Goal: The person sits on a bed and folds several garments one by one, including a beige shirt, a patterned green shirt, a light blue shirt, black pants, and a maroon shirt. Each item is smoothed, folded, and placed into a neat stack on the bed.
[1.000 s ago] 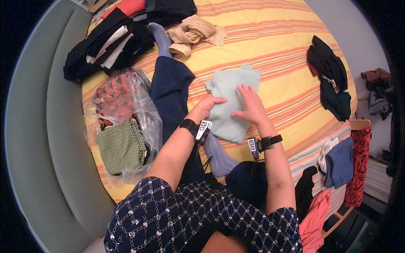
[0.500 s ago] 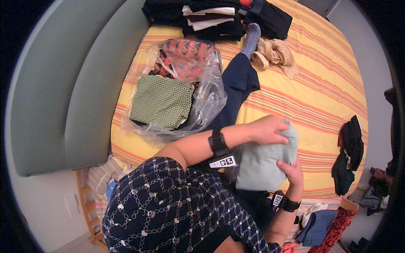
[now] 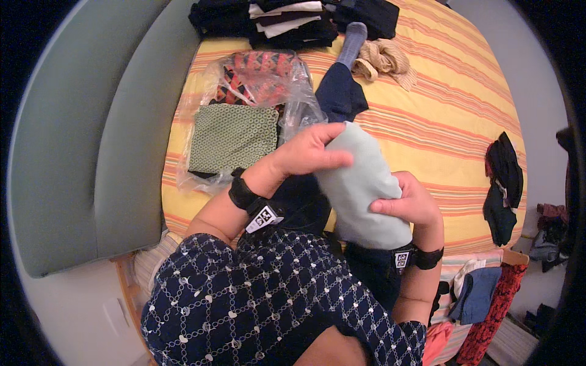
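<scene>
Pale green cloth (image 3: 361, 192): bundled narrow between your hands, up over your dark trousers (image 3: 299, 204).
Left hand (image 3: 312, 151): pinching the upper edge, thumb across the front!
Right hand (image 3: 410, 202): gripping the right side, thumb pressed flat, fingertips hidden behind.
Layers: soft, likely to slip; hold both pinches level, tension even, thumbs smoothing outward.

A folded, pale mint cloth (image 3: 361, 186) slants, gripped by left hand (image 3: 308, 151) and right hand (image 3: 416, 201).

Pale mint cloth (image 3: 359, 186), orange-striped yellow bedspread (image 3: 452, 177)
</scene>
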The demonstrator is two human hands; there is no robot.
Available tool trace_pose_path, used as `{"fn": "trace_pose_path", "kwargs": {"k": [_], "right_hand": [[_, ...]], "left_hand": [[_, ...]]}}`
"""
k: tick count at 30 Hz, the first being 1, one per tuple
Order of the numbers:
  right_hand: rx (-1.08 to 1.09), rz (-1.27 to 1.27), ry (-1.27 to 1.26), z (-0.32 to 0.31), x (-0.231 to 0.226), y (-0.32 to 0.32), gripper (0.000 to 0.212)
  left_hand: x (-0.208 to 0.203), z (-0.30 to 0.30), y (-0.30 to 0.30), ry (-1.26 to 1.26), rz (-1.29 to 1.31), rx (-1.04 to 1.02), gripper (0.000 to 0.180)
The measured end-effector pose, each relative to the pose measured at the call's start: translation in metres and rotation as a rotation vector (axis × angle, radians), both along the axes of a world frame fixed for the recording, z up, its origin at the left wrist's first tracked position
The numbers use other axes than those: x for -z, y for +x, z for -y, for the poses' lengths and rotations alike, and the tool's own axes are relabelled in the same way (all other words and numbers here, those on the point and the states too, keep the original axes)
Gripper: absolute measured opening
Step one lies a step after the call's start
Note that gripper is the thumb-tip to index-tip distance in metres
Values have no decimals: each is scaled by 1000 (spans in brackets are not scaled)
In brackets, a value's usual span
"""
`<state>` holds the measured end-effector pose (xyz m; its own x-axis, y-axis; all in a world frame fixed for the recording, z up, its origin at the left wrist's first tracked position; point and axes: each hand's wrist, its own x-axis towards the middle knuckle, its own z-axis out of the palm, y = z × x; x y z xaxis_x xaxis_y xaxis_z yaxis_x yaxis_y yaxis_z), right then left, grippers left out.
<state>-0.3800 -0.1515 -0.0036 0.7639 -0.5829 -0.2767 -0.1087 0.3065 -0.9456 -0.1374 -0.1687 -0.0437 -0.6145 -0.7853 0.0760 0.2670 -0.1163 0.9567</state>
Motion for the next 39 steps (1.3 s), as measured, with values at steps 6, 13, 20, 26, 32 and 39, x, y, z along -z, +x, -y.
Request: {"fn": "trace_pose_path", "kwargs": {"k": [6, 13, 20, 26, 32, 39], "right_hand": [[23, 157, 256, 13, 19, 46, 50], [-171, 205, 281, 10, 60, 96, 67], [71, 339, 394, -12, 81, 132, 54], [86, 257, 421, -5, 90, 146, 31], [171, 97, 435, -1, 98, 127, 31], [300, 43, 414, 6, 123, 86, 27]], "left_hand": [[2, -43, 30, 221, -169, -272, 78], [-6, -67, 95, 293, -277, -630, 54], [-3, -84, 122, 279, -181, -732, 45], [9, -81, 177, 565, -516, -778, 44], [20, -59, 188, 573, -435, -871, 46], [64, -57, 210, 575, -437, -881, 45]]}}
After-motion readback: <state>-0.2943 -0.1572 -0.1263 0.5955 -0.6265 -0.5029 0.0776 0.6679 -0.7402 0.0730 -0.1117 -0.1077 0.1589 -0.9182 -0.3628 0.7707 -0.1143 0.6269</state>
